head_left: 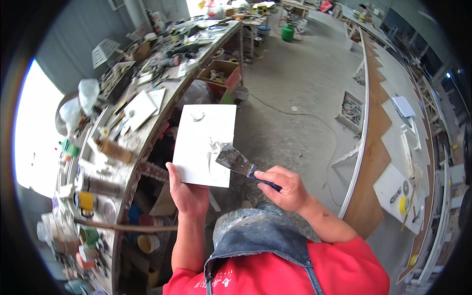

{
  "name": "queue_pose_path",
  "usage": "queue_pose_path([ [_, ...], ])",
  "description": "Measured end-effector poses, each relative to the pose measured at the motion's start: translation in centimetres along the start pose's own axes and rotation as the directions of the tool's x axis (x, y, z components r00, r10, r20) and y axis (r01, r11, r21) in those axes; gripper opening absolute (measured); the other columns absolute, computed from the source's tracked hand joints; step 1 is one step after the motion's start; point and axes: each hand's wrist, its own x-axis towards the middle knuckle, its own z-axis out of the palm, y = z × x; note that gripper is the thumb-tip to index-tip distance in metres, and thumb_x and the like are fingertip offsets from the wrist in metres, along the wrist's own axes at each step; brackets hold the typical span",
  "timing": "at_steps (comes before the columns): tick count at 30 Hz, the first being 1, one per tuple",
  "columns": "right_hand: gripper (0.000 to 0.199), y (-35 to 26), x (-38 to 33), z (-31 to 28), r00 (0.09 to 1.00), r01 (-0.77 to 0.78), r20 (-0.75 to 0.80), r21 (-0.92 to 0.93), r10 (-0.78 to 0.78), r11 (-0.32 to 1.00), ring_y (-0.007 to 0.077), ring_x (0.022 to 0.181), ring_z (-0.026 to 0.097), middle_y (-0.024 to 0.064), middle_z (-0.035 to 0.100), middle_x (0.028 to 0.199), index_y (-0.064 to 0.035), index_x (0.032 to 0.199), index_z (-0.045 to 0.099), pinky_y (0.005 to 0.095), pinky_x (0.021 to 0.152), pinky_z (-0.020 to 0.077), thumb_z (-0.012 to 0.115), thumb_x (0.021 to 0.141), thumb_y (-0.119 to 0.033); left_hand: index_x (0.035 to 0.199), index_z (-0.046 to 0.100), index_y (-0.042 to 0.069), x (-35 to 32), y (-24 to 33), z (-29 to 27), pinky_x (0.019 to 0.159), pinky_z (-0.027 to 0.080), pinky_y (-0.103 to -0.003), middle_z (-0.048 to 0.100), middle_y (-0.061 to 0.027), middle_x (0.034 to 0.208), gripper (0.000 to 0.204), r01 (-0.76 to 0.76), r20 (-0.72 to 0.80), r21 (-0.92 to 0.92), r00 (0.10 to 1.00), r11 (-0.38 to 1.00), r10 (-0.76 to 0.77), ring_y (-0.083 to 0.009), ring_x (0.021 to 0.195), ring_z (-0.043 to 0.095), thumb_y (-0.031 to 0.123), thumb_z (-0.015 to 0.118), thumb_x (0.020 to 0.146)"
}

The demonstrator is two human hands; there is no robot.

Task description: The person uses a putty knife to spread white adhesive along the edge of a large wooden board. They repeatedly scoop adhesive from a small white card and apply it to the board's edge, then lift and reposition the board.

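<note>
A white rectangular board (pixel 196 142) rests on my left hand (pixel 191 194), which supports it from below at its near edge; the thumb shows at the left side and the other fingers are hidden under it. My right hand (pixel 284 187) grips the dark blue handle of a putty knife (pixel 235 160). Its wide, stained blade lies over the right side of the board, against a smear of white paste (pixel 215 146). Farther up on the board sits a small round white lump (pixel 197 115).
At left stands a long cluttered workbench (pixel 169 86) with tools, bottles and cups. Open boxes (pixel 220 73) sit under it. A cable (pixel 305 115) crosses the grey floor. Along the right runs a long table with a stepped brown panel (pixel 376 147). A green gas cylinder (pixel 287 32) stands far off.
</note>
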Motion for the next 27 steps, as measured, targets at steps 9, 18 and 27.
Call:
queue_pose_path([
  [9,0.033,3.6,5.6,-5.8,0.953,-0.281,-0.227,-0.404,0.203,0.870,0.0246,0.065,0.063,0.0063,0.061,0.080,-0.0128,0.114,0.073,0.0347,0.058,0.0523,0.073,0.082,-0.006,0.141,0.050,0.010,17.4,-7.3,6.5,0.101,0.047,-0.041,0.059,-0.0042,0.135,0.060,0.270,0.086,0.103,0.957,0.957,-0.279,-0.0234,0.122,0.058,0.054,0.049,0.100],
  [18,0.029,12.7,13.1,-11.7,0.650,-0.418,-0.146,0.751,0.746,0.512,0.0088,0.061,0.060,0.0086,0.069,0.092,-0.0018,0.125,0.056,0.0230,0.051,0.0443,0.053,0.102,-0.020,0.145,0.044,0.002,32.1,-17.4,14.5,0.110,0.043,-0.046,0.054,-0.0131,0.143,0.056,0.715,0.415,0.101,0.602,0.692,-0.682,-0.0304,0.131,0.053,0.042,0.043,0.106],
  [27,0.043,17.8,13.9,-11.3,0.213,-0.219,-0.347,0.894,0.913,0.391,0.0092,0.057,0.057,0.0077,0.066,0.090,-0.0021,0.139,0.050,0.0228,0.047,0.0432,0.054,0.102,-0.023,0.147,0.041,0.006,43.5,-27.6,23.6,0.103,0.050,-0.048,0.052,-0.0110,0.144,0.059,0.632,0.496,0.359,0.495,0.687,-0.714,-0.0298,0.129,0.054,0.045,0.047,0.103],
])
